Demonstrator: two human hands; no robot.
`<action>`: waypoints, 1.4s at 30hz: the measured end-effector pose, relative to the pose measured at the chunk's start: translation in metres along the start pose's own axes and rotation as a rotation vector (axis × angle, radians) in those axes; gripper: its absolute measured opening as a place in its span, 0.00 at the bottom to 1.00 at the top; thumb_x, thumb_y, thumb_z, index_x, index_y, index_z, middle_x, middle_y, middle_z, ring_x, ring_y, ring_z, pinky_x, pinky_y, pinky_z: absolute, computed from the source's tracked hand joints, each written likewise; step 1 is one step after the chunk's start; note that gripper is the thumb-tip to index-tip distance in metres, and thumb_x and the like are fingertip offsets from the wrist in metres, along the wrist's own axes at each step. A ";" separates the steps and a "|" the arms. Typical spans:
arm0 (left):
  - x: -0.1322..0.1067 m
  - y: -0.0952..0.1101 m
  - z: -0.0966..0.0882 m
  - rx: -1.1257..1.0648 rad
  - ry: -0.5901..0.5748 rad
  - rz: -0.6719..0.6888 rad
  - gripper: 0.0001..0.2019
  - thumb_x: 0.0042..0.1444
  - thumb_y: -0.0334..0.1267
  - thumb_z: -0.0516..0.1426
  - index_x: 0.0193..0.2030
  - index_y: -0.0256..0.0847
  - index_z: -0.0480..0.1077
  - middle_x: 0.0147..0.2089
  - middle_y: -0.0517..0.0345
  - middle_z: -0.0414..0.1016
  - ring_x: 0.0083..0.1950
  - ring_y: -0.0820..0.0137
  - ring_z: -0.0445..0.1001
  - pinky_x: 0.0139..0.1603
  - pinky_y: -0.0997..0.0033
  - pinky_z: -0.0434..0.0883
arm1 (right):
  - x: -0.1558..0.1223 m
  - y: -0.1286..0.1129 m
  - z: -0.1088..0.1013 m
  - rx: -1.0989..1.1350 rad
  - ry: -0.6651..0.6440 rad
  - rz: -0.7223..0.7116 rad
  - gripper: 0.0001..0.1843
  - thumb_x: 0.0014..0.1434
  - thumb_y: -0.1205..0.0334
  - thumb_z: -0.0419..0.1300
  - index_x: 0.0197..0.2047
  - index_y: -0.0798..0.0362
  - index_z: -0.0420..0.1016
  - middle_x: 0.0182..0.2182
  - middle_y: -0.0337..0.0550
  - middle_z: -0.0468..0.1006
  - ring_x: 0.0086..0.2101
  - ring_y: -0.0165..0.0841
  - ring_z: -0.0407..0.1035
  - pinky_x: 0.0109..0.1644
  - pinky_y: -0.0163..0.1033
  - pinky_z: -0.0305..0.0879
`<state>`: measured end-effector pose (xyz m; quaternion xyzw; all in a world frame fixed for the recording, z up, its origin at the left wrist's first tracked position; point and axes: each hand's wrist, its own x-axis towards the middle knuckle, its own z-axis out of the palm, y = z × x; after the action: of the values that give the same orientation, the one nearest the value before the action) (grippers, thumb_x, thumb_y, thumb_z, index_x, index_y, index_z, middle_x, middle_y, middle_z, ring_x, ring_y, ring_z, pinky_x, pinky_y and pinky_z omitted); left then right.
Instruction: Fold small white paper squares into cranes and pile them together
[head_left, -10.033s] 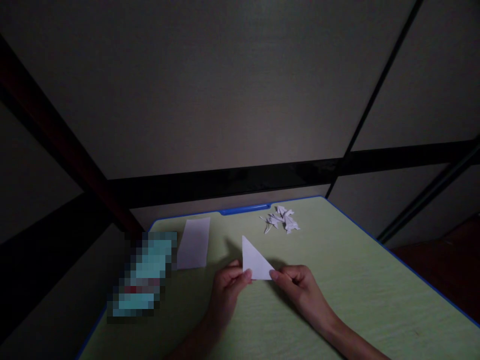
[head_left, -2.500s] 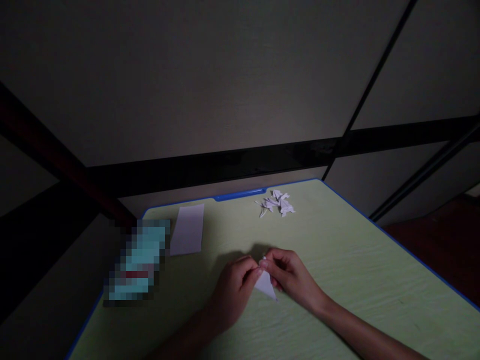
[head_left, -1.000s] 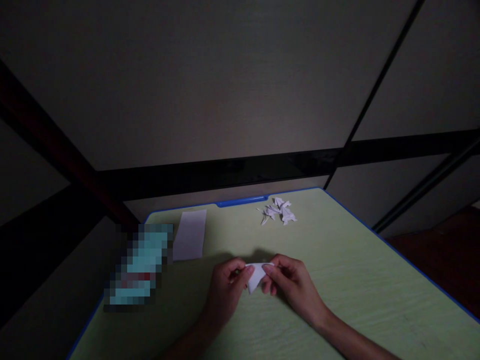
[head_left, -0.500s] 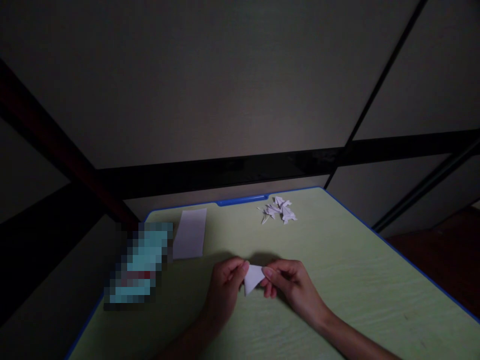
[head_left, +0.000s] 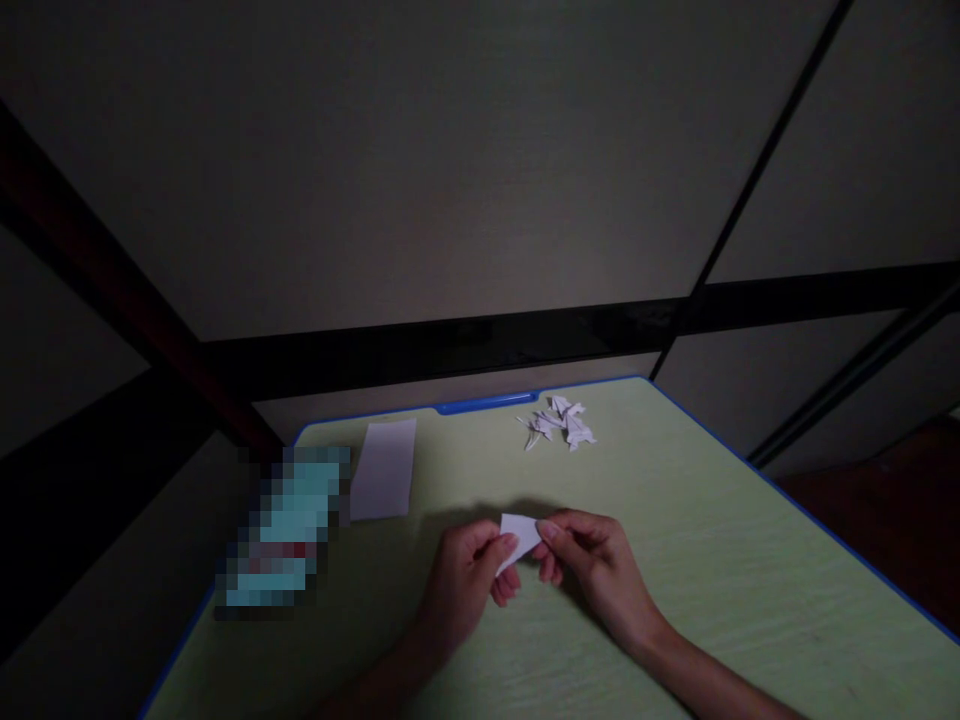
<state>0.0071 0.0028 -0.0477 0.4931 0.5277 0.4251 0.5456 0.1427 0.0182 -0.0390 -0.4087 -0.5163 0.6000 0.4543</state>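
Note:
A small folded white paper (head_left: 519,534) is held just above the green table (head_left: 697,560) near its middle. My left hand (head_left: 469,585) pinches its left side with thumb and fingers. My right hand (head_left: 592,570) pinches its right edge, fingers curled. Both hands meet at the paper, and part of it is hidden behind my fingers.
A stack of white paper sheets (head_left: 384,468) lies at the back left beside a blurred teal packet (head_left: 289,530). Several small folded white paper figures (head_left: 559,428) sit at the back near the blue handle (head_left: 487,403) on the table's edge. Dark walls stand behind.
The paper was a larger triangle ten seconds ago; it has since been folded smaller and turned between my fingers. Over the last second my hands shifted it slightly, its point swinging from downward to upward.

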 end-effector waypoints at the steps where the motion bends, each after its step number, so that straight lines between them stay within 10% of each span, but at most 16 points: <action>1: 0.001 -0.001 0.000 -0.015 -0.002 -0.016 0.14 0.44 0.45 0.51 0.18 0.35 0.63 0.12 0.63 0.62 0.12 0.79 0.58 0.13 0.79 0.57 | 0.000 0.000 0.000 -0.002 0.002 0.002 0.15 0.45 0.56 0.58 0.17 0.60 0.70 0.10 0.37 0.68 0.13 0.22 0.58 0.18 0.29 0.55; 20: 0.002 0.002 -0.009 -0.066 -0.119 -0.017 0.13 0.40 0.43 0.54 0.16 0.34 0.62 0.14 0.60 0.65 0.15 0.79 0.61 0.16 0.79 0.59 | 0.005 0.000 -0.010 -0.007 -0.038 0.004 0.13 0.46 0.58 0.58 0.19 0.60 0.70 0.12 0.38 0.69 0.15 0.23 0.59 0.20 0.30 0.54; 27: 0.002 0.003 -0.010 -0.009 0.093 0.051 0.11 0.42 0.41 0.53 0.16 0.35 0.62 0.13 0.65 0.58 0.16 0.80 0.55 0.17 0.79 0.53 | 0.003 0.000 -0.010 -0.106 -0.147 0.051 0.14 0.46 0.56 0.57 0.19 0.59 0.69 0.13 0.38 0.67 0.17 0.24 0.59 0.22 0.31 0.54; 42: -0.007 0.003 -0.002 0.316 -0.125 0.129 0.12 0.45 0.37 0.49 0.14 0.38 0.56 0.14 0.67 0.50 0.18 0.78 0.51 0.19 0.77 0.50 | -0.004 0.006 -0.004 -0.438 -0.117 -0.117 0.17 0.50 0.54 0.52 0.18 0.56 0.58 0.14 0.32 0.54 0.18 0.23 0.49 0.19 0.29 0.45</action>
<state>0.0043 -0.0033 -0.0440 0.6308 0.5204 0.3396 0.4648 0.1465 0.0150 -0.0455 -0.4315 -0.6824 0.4690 0.3581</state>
